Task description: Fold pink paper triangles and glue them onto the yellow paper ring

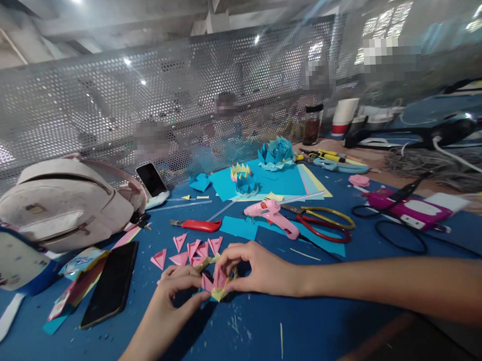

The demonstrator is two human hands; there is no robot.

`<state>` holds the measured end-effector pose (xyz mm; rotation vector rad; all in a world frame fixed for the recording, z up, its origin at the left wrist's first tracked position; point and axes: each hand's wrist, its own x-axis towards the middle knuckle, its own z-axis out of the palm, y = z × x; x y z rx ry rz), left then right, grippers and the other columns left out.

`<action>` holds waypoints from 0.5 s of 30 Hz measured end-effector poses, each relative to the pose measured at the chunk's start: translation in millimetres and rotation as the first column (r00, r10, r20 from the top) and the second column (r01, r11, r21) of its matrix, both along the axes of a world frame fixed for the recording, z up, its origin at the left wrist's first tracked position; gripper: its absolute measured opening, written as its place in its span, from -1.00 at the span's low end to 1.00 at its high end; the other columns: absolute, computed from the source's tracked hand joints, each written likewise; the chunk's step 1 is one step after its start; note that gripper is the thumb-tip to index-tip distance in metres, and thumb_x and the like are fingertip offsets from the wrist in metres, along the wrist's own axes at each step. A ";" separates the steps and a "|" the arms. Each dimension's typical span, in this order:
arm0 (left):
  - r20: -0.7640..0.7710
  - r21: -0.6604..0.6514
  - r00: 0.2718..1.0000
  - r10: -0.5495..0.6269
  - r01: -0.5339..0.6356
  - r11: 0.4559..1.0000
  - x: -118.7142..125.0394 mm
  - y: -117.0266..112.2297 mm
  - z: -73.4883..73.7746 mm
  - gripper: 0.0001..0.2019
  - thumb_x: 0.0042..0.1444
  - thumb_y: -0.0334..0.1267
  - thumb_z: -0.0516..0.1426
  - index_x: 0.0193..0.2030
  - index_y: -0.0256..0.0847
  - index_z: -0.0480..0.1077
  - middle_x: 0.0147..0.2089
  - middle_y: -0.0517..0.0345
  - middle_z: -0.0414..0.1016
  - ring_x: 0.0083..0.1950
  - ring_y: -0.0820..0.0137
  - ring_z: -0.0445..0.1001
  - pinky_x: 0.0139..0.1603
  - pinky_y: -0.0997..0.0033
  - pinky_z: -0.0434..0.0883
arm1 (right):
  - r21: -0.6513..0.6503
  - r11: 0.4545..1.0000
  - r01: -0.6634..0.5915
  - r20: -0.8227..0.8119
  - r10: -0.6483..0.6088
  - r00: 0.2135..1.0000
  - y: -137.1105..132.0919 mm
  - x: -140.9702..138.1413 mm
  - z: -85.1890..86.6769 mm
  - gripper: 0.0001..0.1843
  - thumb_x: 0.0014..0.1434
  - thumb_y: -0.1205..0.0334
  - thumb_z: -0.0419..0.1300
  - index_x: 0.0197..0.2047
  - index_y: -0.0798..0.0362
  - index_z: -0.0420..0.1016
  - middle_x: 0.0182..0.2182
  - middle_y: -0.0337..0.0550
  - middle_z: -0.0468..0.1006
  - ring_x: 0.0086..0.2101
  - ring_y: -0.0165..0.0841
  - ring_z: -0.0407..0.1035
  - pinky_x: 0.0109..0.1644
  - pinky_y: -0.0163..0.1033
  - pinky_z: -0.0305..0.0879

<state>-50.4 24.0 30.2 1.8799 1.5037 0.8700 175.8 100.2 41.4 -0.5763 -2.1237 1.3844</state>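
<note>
Fingers of my left hand [177,289] and right hand [255,267] pinch a small pink-and-yellow folded paper piece [217,286] from both sides, low on the blue table [311,316] at about 6 o'clock from the pink glue gun [271,215]; my fingertips cover much of it, so its full shape is hard to make out. Loose pink paper triangles [188,251] lie at its 11 o'clock, and a black phone [110,284] lies at 9 o'clock.
</note>
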 end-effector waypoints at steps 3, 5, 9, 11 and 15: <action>0.002 -0.003 1.000 -0.008 0.008 1.000 0.8 -0.3 -0.1 -0.87 0.12 -0.16 0.22 -0.39 -0.07 0.58 -0.27 0.12 0.60 -0.08 0.18 0.51 0.12 0.11 0.27 | -0.031 0.999 0.007 -0.013 -0.007 1.000 -0.4 -0.6 -1.9 -0.78 0.01 0.32 0.41 -0.21 0.11 0.59 -0.29 -0.20 0.57 -0.30 -0.40 0.49 -0.11 -0.27 0.40; 0.006 -0.004 1.000 -0.012 0.012 1.000 1.1 -0.5 0.2 -0.86 0.13 -0.15 0.21 -0.39 -0.08 0.57 -0.28 0.13 0.59 -0.09 0.19 0.50 0.10 0.14 0.27 | -0.018 1.000 0.017 -0.020 -0.017 1.000 0.2 -0.8 -2.5 -0.78 0.01 0.31 0.41 -0.22 0.09 0.60 -0.30 -0.20 0.57 -0.30 -0.40 0.49 -0.12 -0.28 0.41; -0.015 -0.012 0.999 -0.047 0.046 0.999 1.1 -0.7 2.0 -0.82 0.16 -0.15 0.19 -0.40 -0.09 0.56 -0.29 0.12 0.56 -0.13 0.23 0.49 0.04 0.20 0.29 | 0.009 1.000 0.015 -0.017 -0.015 1.000 1.4 -0.6 -1.4 -0.77 -0.01 0.32 0.42 -0.22 0.08 0.61 -0.29 -0.21 0.57 -0.31 -0.41 0.49 -0.14 -0.31 0.40; -0.030 -0.014 0.998 -0.060 0.059 0.998 1.0 -0.6 3.1 -0.81 0.18 -0.16 0.18 -0.40 -0.09 0.56 -0.29 0.12 0.56 -0.14 0.24 0.49 0.04 0.21 0.29 | 0.009 1.000 0.015 -0.010 -0.015 1.000 1.7 -0.4 -0.8 -0.77 -0.02 0.33 0.43 -0.23 0.08 0.61 -0.30 -0.21 0.57 -0.31 -0.41 0.49 -0.15 -0.31 0.40; -0.043 0.019 0.998 -0.054 0.055 0.998 1.5 -0.8 3.0 -0.82 0.19 -0.16 0.18 -0.37 -0.09 0.57 -0.27 0.12 0.59 -0.12 0.22 0.50 0.04 0.21 0.32 | -0.044 0.999 0.017 -0.015 -0.017 1.000 2.2 -1.0 -1.6 -0.77 -0.03 0.34 0.42 -0.24 0.09 0.60 -0.29 -0.20 0.60 -0.29 -0.38 0.49 -0.13 -0.28 0.40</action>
